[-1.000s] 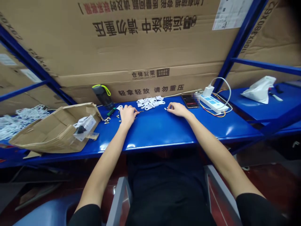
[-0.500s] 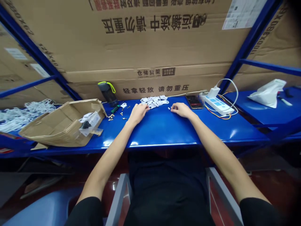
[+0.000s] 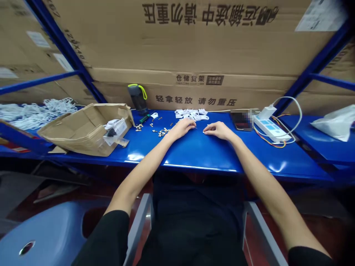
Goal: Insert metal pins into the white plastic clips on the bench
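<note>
My left hand (image 3: 183,128) is over the blue tabletop with its fingers closed in a pinch. A tiny thin piece seems to show at its fingertips, too small to name. Across a narrow gap, my right hand (image 3: 217,130) rests near the table with thumb and fingers together; whatever they hold, if anything, is too small to make out. Just behind both hands lies a pile of white plastic pieces (image 3: 191,114) with ring-like openings. Small brass-coloured metal parts (image 3: 164,132) are scattered beside my left wrist.
To the left are an open cardboard box (image 3: 74,129), a dark bottle (image 3: 138,99) with a yellow-green strap, and a green-handled tool (image 3: 144,118). A phone (image 3: 241,120) and a white power strip (image 3: 270,129) with cables lie to the right. Cardboard stands behind the table.
My left hand has moved right, closer to my right hand, uncovering the brass-coloured parts by its wrist. The camera view has shifted, so the surroundings sit further right.
</note>
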Demonstrator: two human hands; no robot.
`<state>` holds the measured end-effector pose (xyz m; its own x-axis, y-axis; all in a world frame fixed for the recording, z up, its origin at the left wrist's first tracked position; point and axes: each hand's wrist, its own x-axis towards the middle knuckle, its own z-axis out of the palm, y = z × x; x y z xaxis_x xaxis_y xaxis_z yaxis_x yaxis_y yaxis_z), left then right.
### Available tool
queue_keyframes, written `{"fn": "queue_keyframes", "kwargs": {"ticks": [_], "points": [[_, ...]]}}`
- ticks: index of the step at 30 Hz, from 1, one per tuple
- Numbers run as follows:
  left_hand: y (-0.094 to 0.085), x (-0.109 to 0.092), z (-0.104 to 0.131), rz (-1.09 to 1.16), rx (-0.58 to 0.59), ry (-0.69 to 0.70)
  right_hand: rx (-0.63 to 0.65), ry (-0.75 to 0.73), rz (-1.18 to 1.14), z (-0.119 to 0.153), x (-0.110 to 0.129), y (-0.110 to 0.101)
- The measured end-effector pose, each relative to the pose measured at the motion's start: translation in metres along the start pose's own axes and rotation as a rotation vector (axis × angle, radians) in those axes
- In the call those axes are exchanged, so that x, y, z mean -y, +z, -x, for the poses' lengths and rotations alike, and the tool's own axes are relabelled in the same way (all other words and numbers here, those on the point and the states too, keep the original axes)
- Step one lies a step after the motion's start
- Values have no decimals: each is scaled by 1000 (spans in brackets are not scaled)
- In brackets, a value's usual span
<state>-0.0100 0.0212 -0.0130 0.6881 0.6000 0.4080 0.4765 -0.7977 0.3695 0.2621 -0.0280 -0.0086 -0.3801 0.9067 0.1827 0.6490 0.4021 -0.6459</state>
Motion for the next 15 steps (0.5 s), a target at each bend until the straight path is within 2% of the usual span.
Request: {"fn": "queue_keyframes", "kwargs": {"ticks": [7,11,15], "points": [[0,-11,1,204,-168,-43,-204,-199,41,-2,10,13],[6,-18,0,199,-178,-33,-325,-262,62,-3,19,21],[6,-18,1,175,-174,-11,-378,-286,93,-2,20,21]]}}
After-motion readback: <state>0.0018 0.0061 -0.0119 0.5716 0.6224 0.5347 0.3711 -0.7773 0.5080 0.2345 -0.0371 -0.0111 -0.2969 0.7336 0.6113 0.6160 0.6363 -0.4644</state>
